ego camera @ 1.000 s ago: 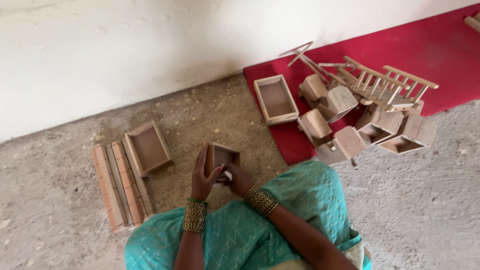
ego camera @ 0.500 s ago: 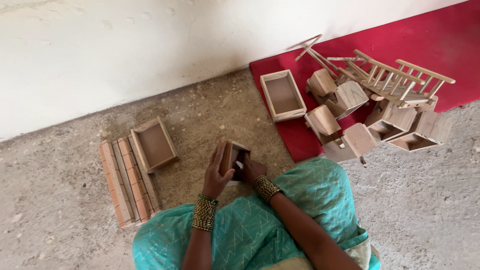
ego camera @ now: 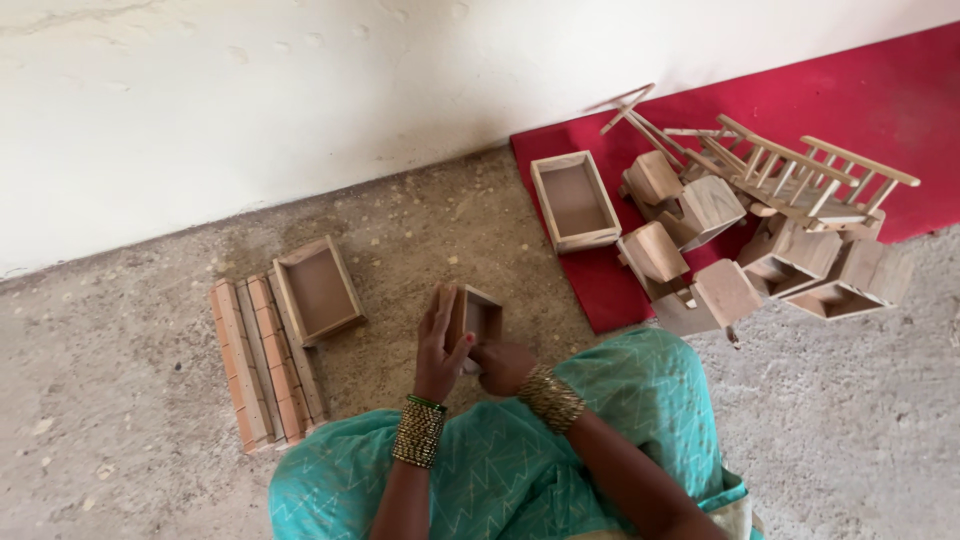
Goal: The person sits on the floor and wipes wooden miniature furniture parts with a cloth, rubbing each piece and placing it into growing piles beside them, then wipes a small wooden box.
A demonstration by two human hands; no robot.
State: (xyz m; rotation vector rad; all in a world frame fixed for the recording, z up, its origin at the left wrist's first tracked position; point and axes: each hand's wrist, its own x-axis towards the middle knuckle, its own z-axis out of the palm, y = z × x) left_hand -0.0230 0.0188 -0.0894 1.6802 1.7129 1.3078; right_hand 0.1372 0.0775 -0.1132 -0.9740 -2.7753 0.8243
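Above the lap in turquoise cloth [ego camera: 520, 470], the left hand [ego camera: 438, 350] grasps a small open wooden box [ego camera: 477, 318] by its left wall, fingers stretched upward. The right hand [ego camera: 503, 365] is clenched just under the box and touches it; what it pinches I cannot tell. On the concrete floor [ego camera: 120, 480] to the left lie wooden slats [ego camera: 260, 360] beside a shallow wooden tray [ego camera: 318, 290]. To the right, on a red mat [ego camera: 850, 90], lie another tray [ego camera: 574, 200] and piled wooden pieces [ego camera: 760, 230].

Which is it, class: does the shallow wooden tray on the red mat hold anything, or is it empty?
Empty. The wooden tray lies open side up on the red mat, and its bare flat bottom shows from wall to wall, with nothing resting inside.
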